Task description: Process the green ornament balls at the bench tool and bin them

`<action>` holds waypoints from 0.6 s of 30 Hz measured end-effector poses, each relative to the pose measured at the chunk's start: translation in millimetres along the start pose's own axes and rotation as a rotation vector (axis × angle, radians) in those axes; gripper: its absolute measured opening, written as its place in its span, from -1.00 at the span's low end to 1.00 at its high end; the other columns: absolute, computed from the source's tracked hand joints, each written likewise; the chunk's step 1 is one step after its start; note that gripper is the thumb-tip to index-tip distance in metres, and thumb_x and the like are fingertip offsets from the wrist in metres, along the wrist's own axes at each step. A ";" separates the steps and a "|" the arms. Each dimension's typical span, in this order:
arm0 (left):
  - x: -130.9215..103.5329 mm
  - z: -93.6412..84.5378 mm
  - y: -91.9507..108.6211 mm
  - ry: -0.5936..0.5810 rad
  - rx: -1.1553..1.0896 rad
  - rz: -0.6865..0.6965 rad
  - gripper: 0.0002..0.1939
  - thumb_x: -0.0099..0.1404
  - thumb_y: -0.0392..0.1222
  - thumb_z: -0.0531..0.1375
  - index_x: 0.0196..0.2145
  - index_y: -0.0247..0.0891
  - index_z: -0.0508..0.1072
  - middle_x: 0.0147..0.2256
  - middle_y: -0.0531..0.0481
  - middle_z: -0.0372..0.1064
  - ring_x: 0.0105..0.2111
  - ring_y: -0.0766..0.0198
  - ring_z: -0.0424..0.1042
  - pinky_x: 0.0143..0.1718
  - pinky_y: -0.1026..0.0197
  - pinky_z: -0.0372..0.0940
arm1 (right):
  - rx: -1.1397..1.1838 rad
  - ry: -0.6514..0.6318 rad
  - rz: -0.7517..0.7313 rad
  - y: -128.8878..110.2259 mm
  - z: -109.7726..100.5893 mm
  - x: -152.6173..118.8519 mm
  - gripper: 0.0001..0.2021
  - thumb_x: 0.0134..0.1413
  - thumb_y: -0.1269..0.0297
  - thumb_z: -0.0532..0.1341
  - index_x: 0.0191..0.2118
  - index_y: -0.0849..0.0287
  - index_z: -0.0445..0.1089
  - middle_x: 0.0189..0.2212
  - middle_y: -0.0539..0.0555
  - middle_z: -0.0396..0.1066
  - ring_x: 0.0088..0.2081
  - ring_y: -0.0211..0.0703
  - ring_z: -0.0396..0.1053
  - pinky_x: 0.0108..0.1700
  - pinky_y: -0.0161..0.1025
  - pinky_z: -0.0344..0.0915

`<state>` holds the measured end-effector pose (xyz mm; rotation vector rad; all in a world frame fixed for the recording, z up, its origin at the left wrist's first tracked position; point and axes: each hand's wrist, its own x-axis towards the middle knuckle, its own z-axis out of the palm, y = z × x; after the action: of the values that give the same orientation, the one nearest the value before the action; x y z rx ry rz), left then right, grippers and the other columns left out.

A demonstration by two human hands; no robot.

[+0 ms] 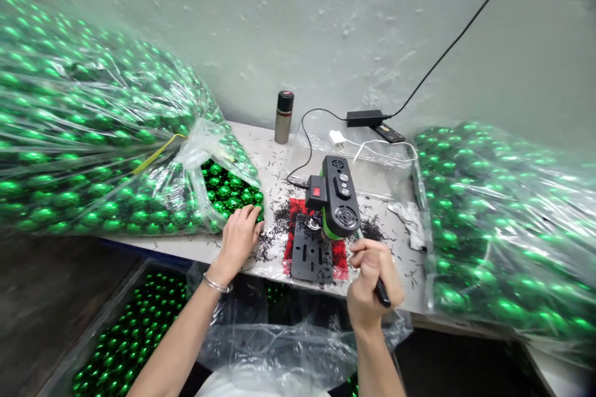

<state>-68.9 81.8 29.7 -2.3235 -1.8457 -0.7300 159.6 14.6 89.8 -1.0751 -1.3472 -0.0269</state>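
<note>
Green balls (224,191) lie in the open mouth of a clear bag (199,144) on the bench (177,244) — turned toward the black machine (342,189), seemingly for easy reach. The left hand (239,236) touches them, any pinch hidden from me; the right hand (375,279) clenches a black-handled tool (382,293).

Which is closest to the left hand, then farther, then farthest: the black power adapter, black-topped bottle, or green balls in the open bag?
From the left hand, in the head view:
1. Green balls in the open bag: right by it.
2. Black-topped bottle: farther back, slightly right.
3. Black power adapter: back, much farther right.
</note>
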 end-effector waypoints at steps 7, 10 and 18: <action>16.5 3.5 -9.0 -0.389 0.170 0.034 -0.66 0.34 -0.23 0.19 0.06 -0.31 0.42 -0.13 -0.21 0.47 -0.17 -0.01 0.48 -0.14 0.06 0.28 | -0.041 -0.001 -0.021 4.5 0.1 -4.9 -0.71 0.27 0.43 0.05 -0.50 0.16 0.28 -0.51 -0.02 0.34 -0.39 -0.25 0.38 -0.35 -0.26 0.22; 12.2 1.7 -14.0 -0.310 -0.003 -0.024 -0.64 0.32 -0.21 0.21 0.06 -0.29 0.41 -0.07 -0.20 0.45 -0.22 0.06 0.48 -0.16 0.09 0.29 | -0.050 0.003 -0.029 6.3 0.1 -6.2 -0.71 0.27 0.41 0.05 -0.51 0.15 0.28 -0.51 -0.02 0.35 -0.40 -0.24 0.38 -0.36 -0.25 0.22; -12.8 -3.6 -1.1 -0.141 -0.968 -0.297 -0.53 0.22 0.03 0.29 -0.01 -0.27 0.38 -0.32 0.01 0.44 -0.39 0.27 0.43 -0.32 0.24 0.33 | -0.043 0.011 -0.056 10.2 0.7 -8.0 -0.71 0.26 0.42 0.05 -0.51 0.14 0.30 -0.51 -0.01 0.37 -0.39 -0.21 0.41 -0.34 -0.23 0.26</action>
<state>-73.0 69.3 27.3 -2.6212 -2.2538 -1.8922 162.6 16.3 77.3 -1.0715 -1.3724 -0.1035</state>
